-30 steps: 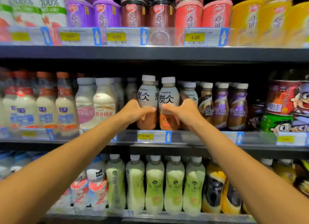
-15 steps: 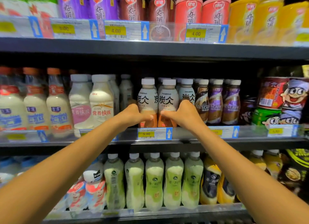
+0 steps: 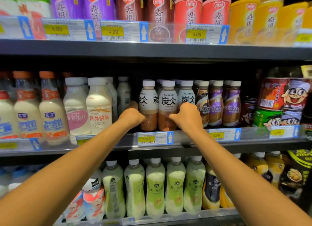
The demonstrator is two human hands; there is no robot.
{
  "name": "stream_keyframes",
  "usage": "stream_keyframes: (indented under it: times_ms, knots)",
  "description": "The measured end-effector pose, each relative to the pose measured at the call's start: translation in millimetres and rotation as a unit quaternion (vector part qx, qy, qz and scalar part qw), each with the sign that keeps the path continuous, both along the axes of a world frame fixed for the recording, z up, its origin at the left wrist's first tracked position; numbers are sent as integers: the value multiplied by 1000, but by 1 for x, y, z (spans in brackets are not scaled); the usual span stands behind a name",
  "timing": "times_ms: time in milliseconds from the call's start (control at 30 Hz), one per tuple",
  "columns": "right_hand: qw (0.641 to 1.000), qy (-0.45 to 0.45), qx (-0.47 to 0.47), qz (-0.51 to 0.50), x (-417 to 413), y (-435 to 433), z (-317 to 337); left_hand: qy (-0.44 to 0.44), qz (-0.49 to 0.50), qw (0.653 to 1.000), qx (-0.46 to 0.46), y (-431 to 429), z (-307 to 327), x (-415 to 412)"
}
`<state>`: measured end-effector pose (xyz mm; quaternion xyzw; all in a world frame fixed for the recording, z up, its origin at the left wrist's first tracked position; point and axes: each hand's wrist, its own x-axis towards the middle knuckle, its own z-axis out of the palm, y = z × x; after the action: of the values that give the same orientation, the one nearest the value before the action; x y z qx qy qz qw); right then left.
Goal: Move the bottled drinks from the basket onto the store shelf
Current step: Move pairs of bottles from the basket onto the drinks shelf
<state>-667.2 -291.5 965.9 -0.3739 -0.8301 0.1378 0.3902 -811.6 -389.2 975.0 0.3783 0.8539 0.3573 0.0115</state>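
both hands are curled around coffee bottles standing at the front of the middle shelf (image 3: pixel 185 138). left hand (image 3: pixel 131 117) wraps the lower left side of the left tanbing bottle (image 3: pixel 148 106), fingers hidden behind it, thumb side pressed to its brown lower half. right hand (image 3: pixel 187 117) is closed around a bottle just right of the middle tanbing bottle (image 3: pixel 168 106); its knuckles cover the lower part of the right tanbing bottle (image 3: pixel 186 95), and whether it grips that one or the middle one cannot be told. all 3 bottles stand upright, white caps up, touching side by side, directly above the yellow 5.00 price tag (image 3: pixel 146 138). right of that tag's bottles stand brown nescafe bottles (image 3: pixel 232 107); left of them stand cream milk bottles with pink and orange labels (image 3: pixel 98 107). above the tag, the upper shelf holds purple, brown, red and yellow cups (image 3: pixel 160 8). below the tag, pale green bottles (image 3: pixel 155 188) line the lower shelf. no basket is in view.
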Motion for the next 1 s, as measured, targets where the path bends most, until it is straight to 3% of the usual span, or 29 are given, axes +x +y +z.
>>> stream_keyframes:
  times_ms: [300, 500, 567, 633, 767, 900, 1000]
  knots:
    - [995, -48, 73, -38, -13, 6, 1, -34, 12, 999, 10, 13, -1, -13]
    - [997, -43, 57, -21, -14, 9, -1, -43, -9, 999, 13, 9, 0, -12]
    - [998, -43, 46, -16, -10, 8, 0, 10, -2, 1000, -11, 2, 1, -5]
    - [997, -47, 55, -27, -4, 5, 2, 122, 21, 991, -47, -8, 3, 10]
    - [976, -114, 178, -59, 16, -8, 6, 294, 58, 953, -43, -22, 0, 39]
    - [941, -151, 301, -38, 44, -16, -3, 406, 57, 910, -54, -28, -10, 59]
    - [927, -194, 317, -51, 75, -18, -10, 456, 15, 889, -37, -29, -16, 83]
